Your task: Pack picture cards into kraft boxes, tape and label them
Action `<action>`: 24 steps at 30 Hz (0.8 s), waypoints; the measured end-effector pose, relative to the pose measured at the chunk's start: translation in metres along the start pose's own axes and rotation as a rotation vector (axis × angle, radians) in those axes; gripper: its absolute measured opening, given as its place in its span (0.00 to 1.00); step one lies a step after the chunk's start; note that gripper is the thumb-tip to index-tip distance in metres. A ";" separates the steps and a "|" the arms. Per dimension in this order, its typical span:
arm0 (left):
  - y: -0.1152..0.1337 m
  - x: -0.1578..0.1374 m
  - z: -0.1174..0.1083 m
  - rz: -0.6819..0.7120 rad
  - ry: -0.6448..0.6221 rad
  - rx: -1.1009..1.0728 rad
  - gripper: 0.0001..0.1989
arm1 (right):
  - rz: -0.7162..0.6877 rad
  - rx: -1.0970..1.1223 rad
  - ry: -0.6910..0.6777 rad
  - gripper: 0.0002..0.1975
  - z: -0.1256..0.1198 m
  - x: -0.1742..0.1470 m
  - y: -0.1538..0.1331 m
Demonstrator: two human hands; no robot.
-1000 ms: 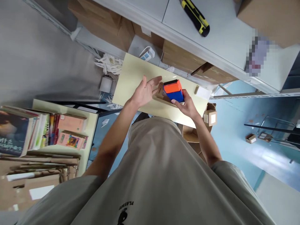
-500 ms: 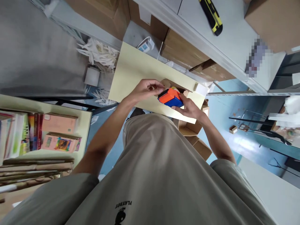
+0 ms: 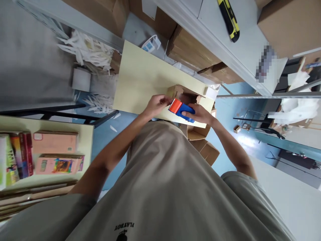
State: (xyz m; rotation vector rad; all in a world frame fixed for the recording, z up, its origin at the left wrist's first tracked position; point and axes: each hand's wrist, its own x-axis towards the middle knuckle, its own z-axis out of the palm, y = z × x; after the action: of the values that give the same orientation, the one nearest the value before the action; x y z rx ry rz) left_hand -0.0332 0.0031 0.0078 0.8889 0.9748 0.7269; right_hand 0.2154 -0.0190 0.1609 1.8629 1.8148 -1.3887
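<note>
My right hand [image 3: 202, 114] is wrapped round a blue and red-orange tape dispenser [image 3: 178, 107], whose toothed cutting edge points left. Close by that edge is my left hand [image 3: 157, 104], its thumb and fingers brought together in a pinch. Whatever is between those fingertips is too small to make out. Just beyond the dispenser, a small cardboard box [image 3: 173, 90] stands with its top open on the pale yellow table [image 3: 137, 73]. The dispenser and my right hand cover part of the box.
A yellow and black utility knife [image 3: 229, 21] lies on the shelf at upper right. Large cartons [image 3: 193, 50] line the table's far side, near a white power strip [image 3: 151, 44]. White paper strips [image 3: 87, 50] heap at left; books [image 3: 21, 154] and pink boxes [image 3: 55, 142] fill a lower-left shelf.
The dispenser has turned in my right hand, so its toothed edge now shows. My left hand stays near that end, its fingers drawn more closely together. The whole view has shifted slightly.
</note>
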 end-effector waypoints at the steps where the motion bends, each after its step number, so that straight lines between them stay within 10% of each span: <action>1: -0.004 -0.002 0.003 -0.017 0.016 -0.014 0.22 | 0.038 0.000 -0.022 0.37 -0.003 -0.001 -0.003; 12: -0.037 0.047 -0.007 -0.026 0.168 -0.157 0.22 | 0.404 0.037 -0.203 0.40 -0.095 -0.042 -0.040; 24: -0.094 0.089 0.017 -0.155 0.265 -0.189 0.20 | 0.455 -0.228 -0.193 0.37 -0.099 0.029 -0.051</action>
State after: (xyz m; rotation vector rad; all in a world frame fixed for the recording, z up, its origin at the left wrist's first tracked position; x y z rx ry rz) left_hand 0.0291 0.0300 -0.1035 0.5544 1.1736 0.8022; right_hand 0.2127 0.0813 0.2167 1.8012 1.2895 -1.1021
